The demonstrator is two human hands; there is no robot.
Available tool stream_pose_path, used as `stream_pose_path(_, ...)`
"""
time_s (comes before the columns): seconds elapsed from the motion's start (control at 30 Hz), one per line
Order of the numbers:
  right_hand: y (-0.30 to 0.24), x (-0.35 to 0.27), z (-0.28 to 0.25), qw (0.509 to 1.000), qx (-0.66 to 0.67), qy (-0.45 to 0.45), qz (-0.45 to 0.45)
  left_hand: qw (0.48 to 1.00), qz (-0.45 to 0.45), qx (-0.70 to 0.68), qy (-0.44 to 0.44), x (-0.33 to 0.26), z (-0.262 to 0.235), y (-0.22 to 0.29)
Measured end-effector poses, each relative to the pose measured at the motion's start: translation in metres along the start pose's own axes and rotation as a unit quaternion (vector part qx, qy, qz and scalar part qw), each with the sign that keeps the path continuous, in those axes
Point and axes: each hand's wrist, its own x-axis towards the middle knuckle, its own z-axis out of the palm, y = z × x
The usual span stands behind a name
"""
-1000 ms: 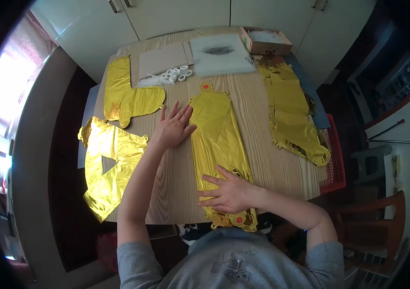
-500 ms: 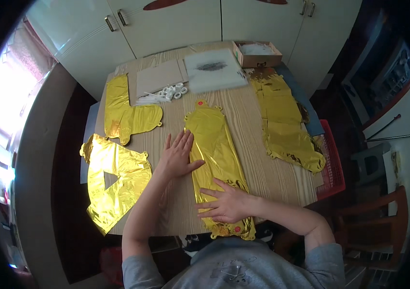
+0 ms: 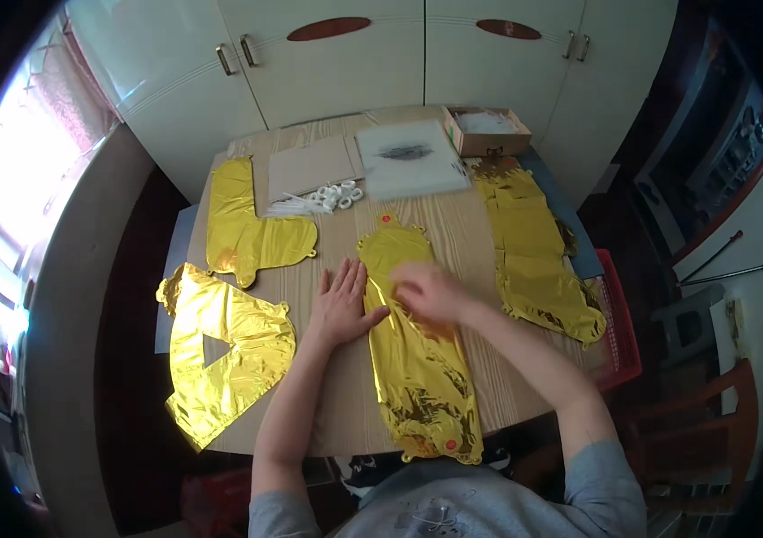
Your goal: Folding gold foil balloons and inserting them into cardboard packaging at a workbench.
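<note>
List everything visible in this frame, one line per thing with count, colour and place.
long foil balloon: 1, gold, flat at table centre under the hands
other foil balloons: 3 groups, gold, two at table left, one pile at right
table: 1, light wood, centre
cardboard sheet: 1, brown, far side
plastic bag: 1, clear white, far side
small white pieces: a cluster, white, beside the cardboard sheet
box: 1, brown, open, far right corner
cupboards: white, behind the table
crate: 1, red, right of the table
left hand: flat on the table, thumb on the long foil balloon
right hand: blurred, on the long foil balloon
</note>
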Motion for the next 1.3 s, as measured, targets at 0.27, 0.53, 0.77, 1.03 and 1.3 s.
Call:
stream_pose_path(0.27, 0.110, 0.075, 0.004, 0.990, -0.117, 0.065, 0.038, 1.000, 0.014, -0.004, 0.016, 0.003, 0.003, 0.000)
stream_pose_path(0.53, 0.108, 0.068, 0.003, 0.993, -0.104, 0.013, 0.048, 1.000, 0.012, -0.005, 0.025, 0.002, 0.005, 0.000)
stream_pose_path(0.77, 0.100, 0.063, 0.004, 0.993, -0.108, 0.015, 0.037, 1.000, 0.009, 0.004, 0.029, 0.002, 0.005, 0.001)
stream_pose_path(1.03, 0.105, 0.065, 0.004, 0.996, -0.072, 0.060, -0.007, 0.999, 0.010, 0.014, 0.035, 0.003, 0.008, 0.000)
stream_pose_path(1.3, 0.092, 0.094, -0.006, 0.988, -0.123, 0.023, 0.087, 0.999, 0.003, 0.020, 0.028, 0.004, 0.007, 0.002)
